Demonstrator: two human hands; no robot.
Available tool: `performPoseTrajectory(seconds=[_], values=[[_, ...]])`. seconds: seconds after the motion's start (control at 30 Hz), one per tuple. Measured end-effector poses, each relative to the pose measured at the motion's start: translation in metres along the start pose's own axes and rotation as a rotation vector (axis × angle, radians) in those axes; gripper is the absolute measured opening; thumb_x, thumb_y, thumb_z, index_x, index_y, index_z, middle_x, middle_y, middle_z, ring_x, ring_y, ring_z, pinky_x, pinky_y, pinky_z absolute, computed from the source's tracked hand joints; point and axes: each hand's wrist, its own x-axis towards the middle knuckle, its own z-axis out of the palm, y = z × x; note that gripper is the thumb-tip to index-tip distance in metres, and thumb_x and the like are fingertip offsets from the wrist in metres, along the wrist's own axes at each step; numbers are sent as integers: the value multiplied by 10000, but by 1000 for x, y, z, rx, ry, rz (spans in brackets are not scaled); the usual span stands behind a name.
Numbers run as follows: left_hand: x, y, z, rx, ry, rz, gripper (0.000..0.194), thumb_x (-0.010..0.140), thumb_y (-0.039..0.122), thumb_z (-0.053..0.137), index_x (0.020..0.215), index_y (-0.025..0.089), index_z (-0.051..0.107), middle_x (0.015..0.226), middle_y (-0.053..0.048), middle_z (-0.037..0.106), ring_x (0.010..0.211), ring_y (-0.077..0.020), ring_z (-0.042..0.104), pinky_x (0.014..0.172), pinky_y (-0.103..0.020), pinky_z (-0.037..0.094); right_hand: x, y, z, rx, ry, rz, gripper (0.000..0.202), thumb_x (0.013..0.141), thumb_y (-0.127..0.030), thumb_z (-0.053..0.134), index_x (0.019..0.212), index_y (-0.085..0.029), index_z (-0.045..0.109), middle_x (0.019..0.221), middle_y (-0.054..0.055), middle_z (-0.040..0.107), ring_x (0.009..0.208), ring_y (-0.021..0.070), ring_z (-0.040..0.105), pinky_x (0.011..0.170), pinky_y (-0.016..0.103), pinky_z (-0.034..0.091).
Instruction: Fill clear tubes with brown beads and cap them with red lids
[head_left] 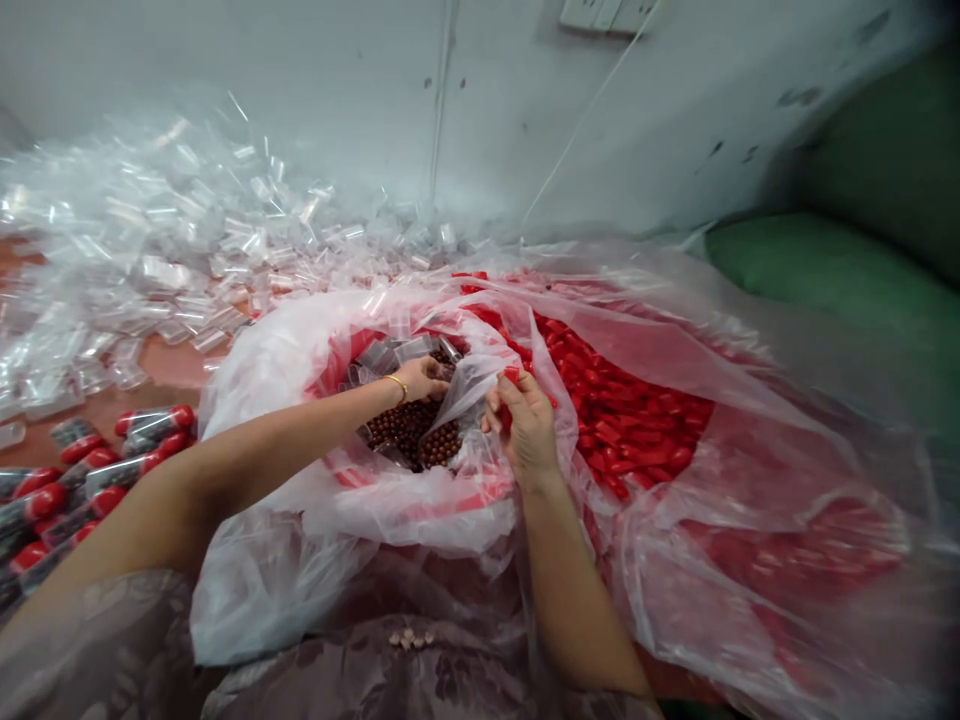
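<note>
A white plastic bag (262,370) lies open in front of me, with small brown beads (401,432) and a few clear tubes (379,357) inside. My left hand (424,380), with a gold bracelet at the wrist, is over the beads with its fingers bent together; what they hold is too small to make out. To the right, my right hand (525,410) pinches a red cap (511,374) between thumb and fingers, at the bag's right rim. Beside it, a second clear bag holds many red caps (630,410).
Many clear tubes (165,270) are heaped along the wall at the left. Filled tubes with red caps (97,465) lie at the lower left. Green sacks (825,280) stand at the right. A wall socket (607,15) and a thin cord are behind.
</note>
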Motion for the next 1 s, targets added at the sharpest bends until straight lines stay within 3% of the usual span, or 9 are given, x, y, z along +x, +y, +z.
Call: performPoseTrajectory(seconds=[0.17, 0.27, 0.37, 0.47, 0.57, 0.7, 0.8, 0.9, 1.0], values=[[-25, 3, -14, -387, -13, 176, 241, 719, 82, 640, 918, 119, 509, 934, -42, 653, 819, -89, 623, 790, -237, 502, 1, 2, 0, -30, 11, -33, 331, 692, -414, 714, 755, -223, 451, 557, -112, 486, 330, 31, 373, 354, 184, 373], [-47, 1, -20, -683, -94, 316, 359, 643, 155, 732, 954, 120, 556, 965, -50, 645, 877, -114, 608, 850, -274, 478, 1, 3, 0, -62, -1, -26, 353, 664, -410, 738, 750, -225, 450, 533, -114, 477, 329, 41, 389, 352, 186, 366], [-63, 2, -21, -763, -134, 312, 416, 646, 253, 754, 999, 128, 573, 966, -52, 641, 870, -121, 600, 851, -285, 467, 2, 3, 1, -52, -27, 15, 345, 684, -493, 685, 766, -217, 493, 504, -108, 442, 324, 40, 344, 343, 189, 354], [-72, 3, -15, -774, -155, 287, 401, 668, 314, 743, 973, 129, 557, 885, -26, 626, 802, -109, 587, 799, -271, 463, 2, 4, 2, -19, -54, 64, 385, 731, -565, 558, 834, -195, 573, 548, -65, 485, 378, 66, 413, 354, 209, 382], [-75, 3, -10, -692, -192, 344, 390, 683, 347, 726, 945, 129, 535, 836, -11, 601, 783, -112, 569, 777, -268, 452, 1, 5, 3, -82, -60, 41, 348, 722, -491, 595, 902, -194, 622, 634, -38, 545, 456, 81, 478, 384, 212, 411], [-79, 2, -8, -528, -274, 423, 373, 740, 401, 658, 957, 135, 512, 809, -15, 596, 742, -125, 573, 734, -276, 462, -4, 4, 6, -308, -78, -95, 317, 753, -415, 626, 1008, -229, 662, 614, -54, 528, 448, 66, 432, 416, 206, 407], [-81, 2, -11, -451, -254, 429, 355, 773, 421, 614, 963, 145, 497, 762, 3, 582, 685, -117, 571, 667, -251, 463, -8, 2, 8, -488, -126, -234, 299, 822, -406, 563, 1056, -259, 677, 744, -18, 597, 494, 72, 467, 454, 220, 427], [-83, 3, -12, -455, -243, 420, 340, 806, 439, 569, 953, 148, 471, 702, 22, 551, 608, -106, 555, 596, -233, 454, -11, 0, 10, -643, -182, -361, 305, 868, -374, 510, 1116, -283, 661, 929, 25, 641, 666, 120, 573, 564, 260, 493], [-84, 3, -11, -464, -199, 421, 327, 822, 456, 530, 911, 152, 447, 646, 42, 494, 530, -92, 494, 515, -218, 412, -13, -1, 12, -778, -217, -463, 336, 897, -333, 462, 1188, -287, 623, 985, 44, 657, 829, 168, 620, 706, 319, 529]])
